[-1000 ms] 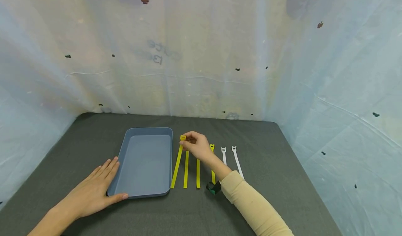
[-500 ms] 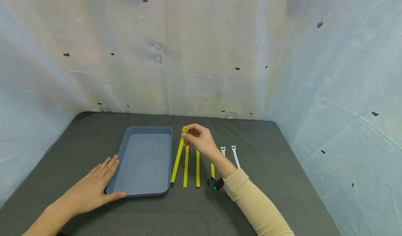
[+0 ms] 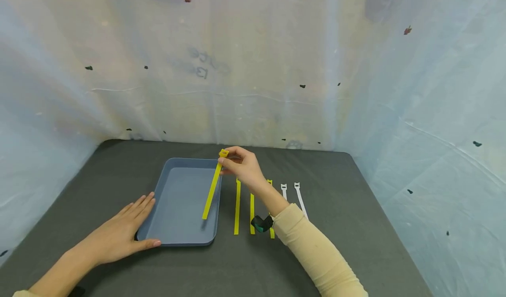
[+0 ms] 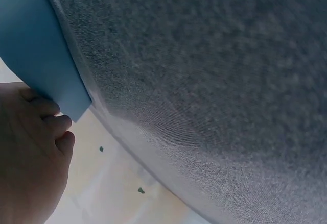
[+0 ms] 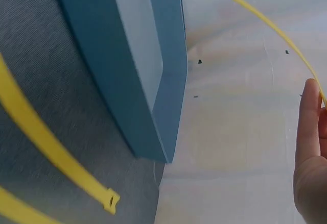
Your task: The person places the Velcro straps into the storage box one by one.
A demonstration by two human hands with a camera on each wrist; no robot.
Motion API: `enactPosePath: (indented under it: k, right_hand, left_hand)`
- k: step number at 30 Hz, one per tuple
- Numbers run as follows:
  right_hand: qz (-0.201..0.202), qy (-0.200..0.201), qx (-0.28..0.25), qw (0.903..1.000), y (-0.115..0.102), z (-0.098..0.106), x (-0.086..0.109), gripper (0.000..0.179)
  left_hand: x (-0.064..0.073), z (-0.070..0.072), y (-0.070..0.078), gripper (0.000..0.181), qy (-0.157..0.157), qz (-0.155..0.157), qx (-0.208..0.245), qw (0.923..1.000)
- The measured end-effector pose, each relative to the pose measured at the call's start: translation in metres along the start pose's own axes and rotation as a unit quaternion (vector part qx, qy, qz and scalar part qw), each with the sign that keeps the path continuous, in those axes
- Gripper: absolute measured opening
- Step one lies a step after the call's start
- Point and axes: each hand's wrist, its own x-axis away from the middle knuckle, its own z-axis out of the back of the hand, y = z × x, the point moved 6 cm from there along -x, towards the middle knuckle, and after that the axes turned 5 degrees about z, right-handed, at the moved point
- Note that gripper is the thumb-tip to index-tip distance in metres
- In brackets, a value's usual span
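Observation:
In the head view my right hand (image 3: pixel 246 166) pinches a yellow cable tie (image 3: pixel 212 190) near its slotted head, between thumb and fingers. The tie hangs slanting over the right part of a blue-grey tray (image 3: pixel 174 240). In the right wrist view the held yellow tie (image 5: pixel 265 21) bows away from the fingertips, above the tray (image 5: pixel 110 66). My left hand (image 3: pixel 116 235) lies with straight fingers along the tray's left edge, its thumb at the near left corner. The left wrist view shows the left hand (image 4: pixel 33 147) against the tray's outer wall (image 4: pixel 46 45).
Right of the tray several yellow ties lie in a row on the dark grey cloth, among them one yellow tie (image 3: pixel 237 209). Farther right are two white ties, the outer white tie (image 3: pixel 300 198) slightly slanted. A pale plastic sheet (image 3: pixel 253 68) hangs behind the table.
My right hand has lifted the yellow tie off the cloth and carried it left, over the tray. The left hand has stayed at the tray's edge.

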Motion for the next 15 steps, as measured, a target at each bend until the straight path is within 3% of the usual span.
enactPosePath:
  k: [15]
  right_hand:
    - [-0.004, -0.009, -0.04, 0.9991, 0.016, -0.038, -0.028, 0.027]
  left_hand:
    - [-0.006, -0.001, 0.009, 0.113, -0.003, 0.001, 0.001, 1.0]
